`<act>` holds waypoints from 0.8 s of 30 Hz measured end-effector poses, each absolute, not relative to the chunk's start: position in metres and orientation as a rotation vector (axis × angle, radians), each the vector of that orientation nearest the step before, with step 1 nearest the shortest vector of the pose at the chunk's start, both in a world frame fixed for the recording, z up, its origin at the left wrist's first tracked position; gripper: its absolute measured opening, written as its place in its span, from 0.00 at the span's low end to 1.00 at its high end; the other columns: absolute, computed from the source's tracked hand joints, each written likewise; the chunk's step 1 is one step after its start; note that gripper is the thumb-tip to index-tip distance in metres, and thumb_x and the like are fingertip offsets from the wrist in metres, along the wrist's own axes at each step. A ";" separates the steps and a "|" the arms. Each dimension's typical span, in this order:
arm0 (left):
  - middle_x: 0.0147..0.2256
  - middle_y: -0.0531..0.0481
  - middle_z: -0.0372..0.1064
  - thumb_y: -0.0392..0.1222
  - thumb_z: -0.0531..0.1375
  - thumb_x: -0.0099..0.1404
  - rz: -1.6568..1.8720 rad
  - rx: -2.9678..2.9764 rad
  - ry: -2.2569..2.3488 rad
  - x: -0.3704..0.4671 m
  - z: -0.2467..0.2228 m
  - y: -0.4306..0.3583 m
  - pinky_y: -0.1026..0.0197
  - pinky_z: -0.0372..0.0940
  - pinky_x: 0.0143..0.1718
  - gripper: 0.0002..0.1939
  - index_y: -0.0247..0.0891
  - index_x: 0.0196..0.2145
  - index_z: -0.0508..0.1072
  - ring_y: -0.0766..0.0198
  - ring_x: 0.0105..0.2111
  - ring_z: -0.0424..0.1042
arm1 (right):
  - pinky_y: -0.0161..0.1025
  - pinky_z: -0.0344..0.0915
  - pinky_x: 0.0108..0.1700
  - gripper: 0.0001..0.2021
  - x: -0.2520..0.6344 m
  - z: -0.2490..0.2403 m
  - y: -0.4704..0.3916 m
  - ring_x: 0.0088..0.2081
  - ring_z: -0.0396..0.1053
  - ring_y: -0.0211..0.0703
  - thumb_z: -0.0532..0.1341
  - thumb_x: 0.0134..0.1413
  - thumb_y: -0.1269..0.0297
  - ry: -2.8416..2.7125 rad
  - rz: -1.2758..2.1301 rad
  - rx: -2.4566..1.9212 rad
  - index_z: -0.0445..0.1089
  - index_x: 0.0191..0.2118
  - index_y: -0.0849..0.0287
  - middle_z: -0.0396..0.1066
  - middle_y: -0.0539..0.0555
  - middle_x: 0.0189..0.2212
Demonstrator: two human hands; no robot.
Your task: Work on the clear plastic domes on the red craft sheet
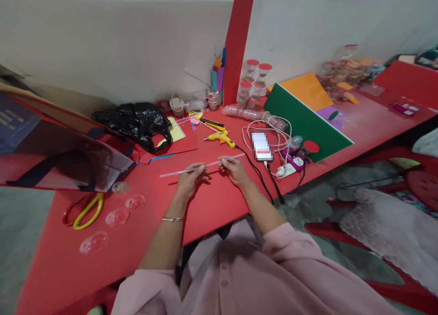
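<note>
A long, thin, translucent glue stick (236,156) stretches between my two hands, just above the red table. My left hand (192,178) pinches it left of its middle, and its left end sticks out past my fingers. A short stretch beside those fingers looks darker and shinier; I cannot tell why. On the right side, my right hand (233,170) grips the same stick between thumb and fingers, with its tip pointing right. Beyond my hands lies a yellow glue gun (221,138), its nozzle to the left and its black cord running right.
Scissors (89,212) and clear plastic lids (117,217) lie at left. Farther back are a black plastic bag (137,118), a box cutter (212,123) and stacked clear cups (253,113). A phone (262,146) with cables and a green board (301,118) stand right.
</note>
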State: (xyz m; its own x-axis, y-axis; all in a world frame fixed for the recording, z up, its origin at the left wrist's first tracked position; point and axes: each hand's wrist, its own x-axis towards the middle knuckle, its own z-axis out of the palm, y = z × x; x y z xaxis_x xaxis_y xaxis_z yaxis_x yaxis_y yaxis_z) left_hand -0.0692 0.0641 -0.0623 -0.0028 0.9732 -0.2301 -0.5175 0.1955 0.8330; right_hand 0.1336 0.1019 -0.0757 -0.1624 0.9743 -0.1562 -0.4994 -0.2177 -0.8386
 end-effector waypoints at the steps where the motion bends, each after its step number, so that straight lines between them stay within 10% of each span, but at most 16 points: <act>1: 0.29 0.44 0.81 0.48 0.82 0.49 1.284 0.635 0.960 -0.069 -0.062 0.064 0.60 0.76 0.27 0.27 0.31 0.41 0.82 0.59 0.26 0.80 | 0.31 0.63 0.25 0.24 0.134 -0.076 0.103 0.25 0.69 0.32 0.84 0.39 0.51 -0.730 1.631 -0.865 0.83 0.38 0.60 0.77 0.49 0.26; 11: 0.26 0.58 0.73 0.44 0.75 0.63 1.807 0.391 1.012 -0.115 -0.058 0.078 0.72 0.64 0.24 0.13 0.38 0.38 0.76 0.75 0.21 0.69 | 0.27 0.63 0.27 0.12 0.142 -0.070 0.111 0.26 0.67 0.29 0.79 0.50 0.65 -0.431 1.624 -0.757 0.78 0.38 0.55 0.72 0.44 0.25; 18: 0.20 0.54 0.65 0.71 0.54 0.75 1.919 0.417 1.378 -0.119 -0.063 0.081 0.67 0.61 0.22 0.33 0.39 0.26 0.70 0.69 0.18 0.65 | 0.28 0.62 0.26 0.15 0.145 -0.068 0.113 0.24 0.65 0.31 0.75 0.59 0.52 -0.377 1.622 -0.746 0.74 0.34 0.55 0.68 0.44 0.22; 21: 0.37 0.43 0.76 0.66 0.59 0.74 1.985 0.721 1.610 -0.113 -0.060 0.075 0.63 0.73 0.34 0.28 0.37 0.31 0.77 0.62 0.35 0.78 | 0.29 0.61 0.25 0.13 0.143 -0.069 0.112 0.23 0.65 0.32 0.74 0.59 0.53 -0.432 1.591 -0.809 0.74 0.34 0.55 0.69 0.44 0.22; 24: 0.65 0.37 0.65 0.51 0.71 0.67 2.024 1.196 1.777 -0.106 -0.053 0.067 0.53 0.73 0.56 0.18 0.41 0.51 0.80 0.52 0.61 0.72 | 0.29 0.62 0.25 0.12 0.141 -0.070 0.111 0.22 0.64 0.31 0.75 0.55 0.57 -0.520 1.564 -0.831 0.73 0.34 0.55 0.72 0.45 0.24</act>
